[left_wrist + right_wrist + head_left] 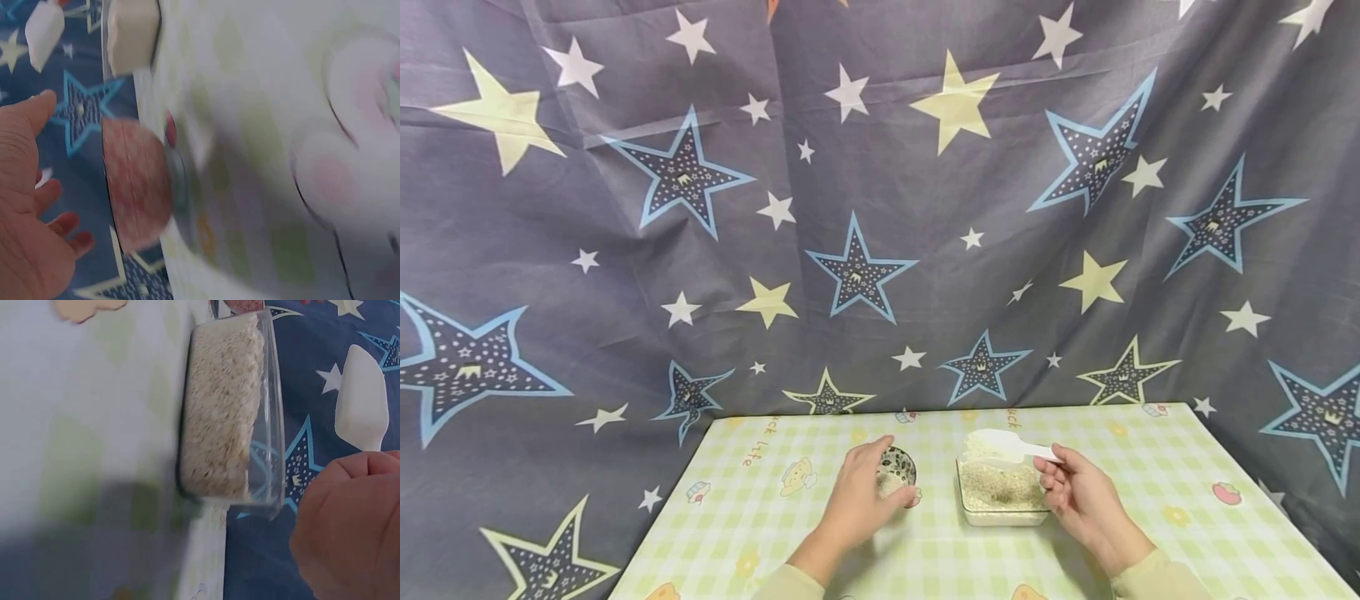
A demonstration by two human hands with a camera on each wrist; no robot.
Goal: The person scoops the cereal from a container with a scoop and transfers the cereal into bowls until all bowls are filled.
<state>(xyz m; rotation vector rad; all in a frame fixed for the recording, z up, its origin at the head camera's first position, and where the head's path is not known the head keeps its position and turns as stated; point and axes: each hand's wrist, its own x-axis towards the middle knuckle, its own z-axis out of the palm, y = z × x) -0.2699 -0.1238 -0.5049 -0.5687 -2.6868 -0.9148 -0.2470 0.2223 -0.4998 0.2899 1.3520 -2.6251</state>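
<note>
My right hand [1084, 500] grips the handle of a white scoop [1013, 447], which carries pale flakes that look like oats. The scoop is raised above the back of a rectangular glass container [1006, 518] holding more of these oats [998, 483]. To the left stands a small bowl [901, 461] with a dark leafy pattern inside and some oats at its bottom. My left hand [859, 497] is beside this bowl, thumb and fingers spread. In the left wrist view the bowl's reddish outside [139, 184] shows, with the fingers [47, 197] apart from its rim.
A green-and-white checked cloth with cartoon prints covers the table [737, 508]. Behind the table's far edge hangs a dark grey-blue curtain [880, 183] with stars. The glass container stands a short way right of the bowl.
</note>
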